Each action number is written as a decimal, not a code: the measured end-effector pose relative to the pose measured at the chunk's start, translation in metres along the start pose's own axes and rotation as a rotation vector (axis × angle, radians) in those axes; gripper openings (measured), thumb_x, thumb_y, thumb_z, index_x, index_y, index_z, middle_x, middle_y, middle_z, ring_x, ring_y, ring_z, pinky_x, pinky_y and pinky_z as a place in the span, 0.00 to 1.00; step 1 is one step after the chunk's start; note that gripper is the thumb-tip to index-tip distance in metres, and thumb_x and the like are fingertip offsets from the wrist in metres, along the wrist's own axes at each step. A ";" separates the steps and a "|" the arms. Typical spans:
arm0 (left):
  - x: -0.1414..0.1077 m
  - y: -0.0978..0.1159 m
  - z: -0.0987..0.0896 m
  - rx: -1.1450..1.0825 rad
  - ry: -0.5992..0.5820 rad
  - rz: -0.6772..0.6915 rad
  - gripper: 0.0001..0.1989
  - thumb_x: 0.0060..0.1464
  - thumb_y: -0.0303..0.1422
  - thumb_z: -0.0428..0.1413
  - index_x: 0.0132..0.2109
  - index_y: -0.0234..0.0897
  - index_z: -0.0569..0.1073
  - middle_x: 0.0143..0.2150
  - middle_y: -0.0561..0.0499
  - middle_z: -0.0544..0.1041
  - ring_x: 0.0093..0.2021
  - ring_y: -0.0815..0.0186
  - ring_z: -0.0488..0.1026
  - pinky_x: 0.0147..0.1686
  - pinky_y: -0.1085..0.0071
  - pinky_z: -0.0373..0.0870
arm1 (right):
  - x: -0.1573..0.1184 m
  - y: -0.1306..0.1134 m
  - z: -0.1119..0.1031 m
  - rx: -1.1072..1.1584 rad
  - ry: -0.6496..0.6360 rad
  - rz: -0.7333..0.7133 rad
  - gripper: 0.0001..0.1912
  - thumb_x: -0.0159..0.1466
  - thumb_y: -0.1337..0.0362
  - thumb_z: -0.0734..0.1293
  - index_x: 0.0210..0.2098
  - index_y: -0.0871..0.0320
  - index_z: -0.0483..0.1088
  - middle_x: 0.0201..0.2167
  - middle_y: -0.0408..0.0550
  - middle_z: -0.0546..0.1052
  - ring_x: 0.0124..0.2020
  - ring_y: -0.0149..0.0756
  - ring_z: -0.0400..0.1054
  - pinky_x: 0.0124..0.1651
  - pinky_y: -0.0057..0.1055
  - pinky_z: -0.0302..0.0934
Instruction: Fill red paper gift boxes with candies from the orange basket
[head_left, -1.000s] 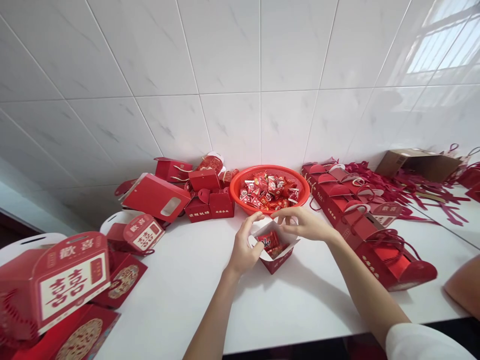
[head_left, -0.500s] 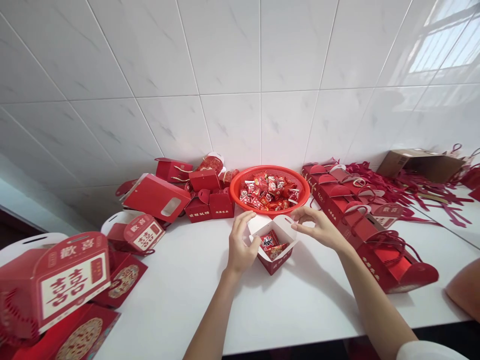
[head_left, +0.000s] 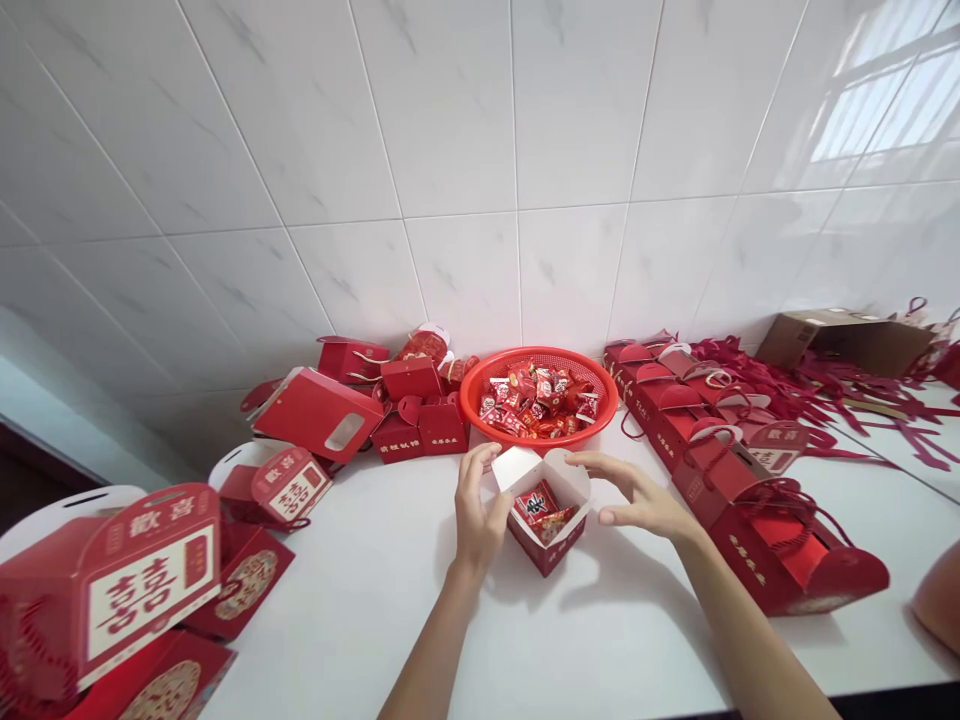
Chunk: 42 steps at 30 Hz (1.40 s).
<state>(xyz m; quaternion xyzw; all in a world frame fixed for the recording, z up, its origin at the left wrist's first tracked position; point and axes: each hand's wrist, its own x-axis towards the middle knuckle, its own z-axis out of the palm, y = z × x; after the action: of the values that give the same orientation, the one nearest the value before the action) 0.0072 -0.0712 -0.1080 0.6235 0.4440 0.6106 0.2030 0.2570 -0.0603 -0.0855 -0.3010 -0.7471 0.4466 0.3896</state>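
Note:
A small red box (head_left: 553, 553) with white inner flaps stands open on the white table, with red wrapped sweets (head_left: 537, 504) inside. At its left side is my left hand (head_left: 480, 510), thumb and fingers apart around the left flap. My right hand (head_left: 637, 495) is spread at the box's right, its fingertips by the back right flap and the thumb held off the wall. Just behind the box sits a red plastic basket (head_left: 469, 385) full of wrapped sweets (head_left: 544, 395).
Red gift boxes (head_left: 416, 430) crowd the left side, one large box (head_left: 142, 580) nearest. A row of closed red boxes (head_left: 697, 470) runs along the right, beside dark red ribbons (head_left: 832, 385) and a cardboard box (head_left: 802, 335). A tiled wall (head_left: 465, 120) stands behind.
My right hand has opened wider, its thumb moving away from the box's right flap. The view has tilted slightly, so everything on the table sits lower.

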 end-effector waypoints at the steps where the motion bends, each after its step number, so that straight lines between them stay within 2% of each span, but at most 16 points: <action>1: 0.000 -0.001 0.000 -0.007 0.001 0.019 0.24 0.45 0.28 0.51 0.52 0.38 0.72 0.53 0.43 0.72 0.56 0.53 0.69 0.56 0.54 0.68 | -0.001 0.001 0.000 -0.031 0.000 0.024 0.38 0.53 0.44 0.75 0.59 0.52 0.70 0.61 0.55 0.72 0.63 0.53 0.63 0.64 0.50 0.58; 5: -0.001 -0.002 -0.002 -0.119 -0.059 0.027 0.29 0.42 0.26 0.51 0.55 0.39 0.70 0.56 0.43 0.69 0.57 0.53 0.70 0.56 0.54 0.70 | 0.002 0.008 0.009 -0.145 0.163 0.137 0.28 0.58 0.44 0.72 0.52 0.55 0.73 0.54 0.56 0.76 0.56 0.52 0.70 0.58 0.47 0.64; 8: -0.003 -0.001 -0.002 -0.175 -0.147 0.046 0.30 0.41 0.24 0.51 0.55 0.40 0.70 0.59 0.41 0.66 0.58 0.52 0.70 0.53 0.56 0.73 | 0.005 0.014 0.019 -0.188 0.242 0.136 0.27 0.58 0.45 0.72 0.50 0.54 0.71 0.51 0.54 0.77 0.51 0.50 0.72 0.53 0.45 0.68; 12: -0.008 0.003 -0.001 -0.152 -0.254 0.127 0.33 0.40 0.22 0.51 0.56 0.42 0.69 0.64 0.40 0.63 0.63 0.49 0.67 0.52 0.54 0.74 | 0.007 0.020 0.027 -0.181 0.277 0.068 0.33 0.58 0.49 0.73 0.58 0.52 0.65 0.59 0.53 0.72 0.58 0.49 0.68 0.60 0.45 0.63; 16: -0.014 0.007 0.005 -0.118 -0.287 0.271 0.33 0.41 0.22 0.51 0.57 0.43 0.69 0.69 0.40 0.58 0.64 0.47 0.65 0.54 0.50 0.74 | 0.008 0.025 0.031 -0.201 0.356 0.000 0.40 0.58 0.51 0.74 0.65 0.52 0.58 0.64 0.55 0.67 0.64 0.50 0.63 0.64 0.46 0.59; 18: -0.018 0.010 0.009 -0.101 -0.297 0.346 0.30 0.42 0.22 0.51 0.55 0.42 0.69 0.68 0.40 0.60 0.65 0.46 0.65 0.55 0.48 0.72 | 0.009 0.028 0.035 -0.178 0.357 -0.020 0.37 0.60 0.51 0.72 0.64 0.53 0.59 0.62 0.55 0.70 0.62 0.48 0.65 0.63 0.44 0.61; 20: -0.021 0.012 0.013 -0.091 -0.350 0.388 0.28 0.44 0.24 0.52 0.55 0.41 0.69 0.65 0.39 0.64 0.64 0.45 0.65 0.54 0.48 0.73 | 0.010 0.030 0.040 -0.146 0.366 -0.020 0.29 0.64 0.51 0.68 0.61 0.55 0.62 0.57 0.54 0.73 0.57 0.46 0.69 0.59 0.42 0.65; 23: -0.023 0.015 0.015 -0.118 -0.445 0.310 0.25 0.50 0.28 0.53 0.57 0.41 0.68 0.62 0.39 0.67 0.57 0.50 0.72 0.48 0.55 0.78 | 0.012 0.032 0.047 -0.120 0.419 0.018 0.21 0.69 0.50 0.60 0.54 0.56 0.67 0.50 0.53 0.78 0.50 0.43 0.74 0.53 0.39 0.69; 26: -0.021 0.016 0.013 -0.154 -0.497 0.196 0.24 0.52 0.31 0.55 0.58 0.41 0.67 0.60 0.40 0.68 0.50 0.57 0.76 0.47 0.57 0.79 | 0.012 0.030 0.051 -0.133 0.450 0.032 0.21 0.71 0.49 0.57 0.52 0.55 0.69 0.47 0.52 0.79 0.48 0.42 0.74 0.51 0.38 0.69; 29: -0.018 0.016 0.010 -0.163 -0.524 0.237 0.25 0.52 0.35 0.55 0.58 0.41 0.68 0.60 0.40 0.68 0.54 0.53 0.73 0.52 0.54 0.75 | 0.011 0.027 0.051 -0.148 0.435 -0.028 0.20 0.71 0.50 0.58 0.52 0.54 0.72 0.48 0.52 0.79 0.49 0.42 0.74 0.53 0.39 0.68; 31: -0.016 0.016 0.010 -0.130 -0.471 0.281 0.26 0.52 0.37 0.56 0.59 0.41 0.68 0.61 0.40 0.67 0.60 0.50 0.69 0.57 0.50 0.70 | 0.010 0.025 0.050 -0.166 0.383 -0.089 0.20 0.70 0.50 0.60 0.49 0.54 0.75 0.47 0.53 0.80 0.48 0.43 0.74 0.53 0.40 0.68; 33: -0.015 0.015 0.012 -0.066 -0.372 0.268 0.25 0.53 0.36 0.58 0.58 0.41 0.68 0.61 0.39 0.68 0.62 0.49 0.68 0.59 0.48 0.67 | 0.009 0.025 0.049 -0.181 0.330 -0.132 0.21 0.70 0.48 0.60 0.46 0.53 0.78 0.46 0.54 0.79 0.48 0.44 0.74 0.53 0.41 0.68; 37: -0.016 0.008 0.023 0.026 -0.209 0.101 0.22 0.55 0.35 0.61 0.56 0.40 0.69 0.59 0.40 0.70 0.59 0.52 0.70 0.58 0.51 0.69 | 0.008 0.025 0.050 -0.148 0.266 -0.124 0.25 0.71 0.47 0.57 0.44 0.53 0.81 0.48 0.55 0.78 0.51 0.45 0.73 0.54 0.42 0.67; 39: -0.017 0.004 0.027 0.017 -0.188 -0.004 0.23 0.54 0.34 0.61 0.57 0.40 0.70 0.57 0.41 0.72 0.58 0.54 0.72 0.57 0.52 0.70 | 0.009 0.025 0.052 -0.134 0.253 -0.102 0.25 0.71 0.47 0.57 0.45 0.53 0.81 0.48 0.55 0.78 0.51 0.44 0.73 0.55 0.42 0.66; 42: -0.016 0.001 0.029 -0.035 -0.243 -0.100 0.21 0.53 0.32 0.61 0.54 0.40 0.73 0.57 0.43 0.74 0.58 0.54 0.72 0.58 0.53 0.70 | 0.009 0.022 0.054 -0.150 0.271 -0.109 0.23 0.71 0.48 0.59 0.45 0.54 0.80 0.48 0.55 0.78 0.51 0.44 0.73 0.55 0.42 0.66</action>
<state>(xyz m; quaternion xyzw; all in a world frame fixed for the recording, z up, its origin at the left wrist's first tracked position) 0.0373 -0.0761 -0.1213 0.6664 0.4358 0.5274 0.2963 0.2082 -0.0676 -0.1184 -0.3457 -0.7342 0.3231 0.4869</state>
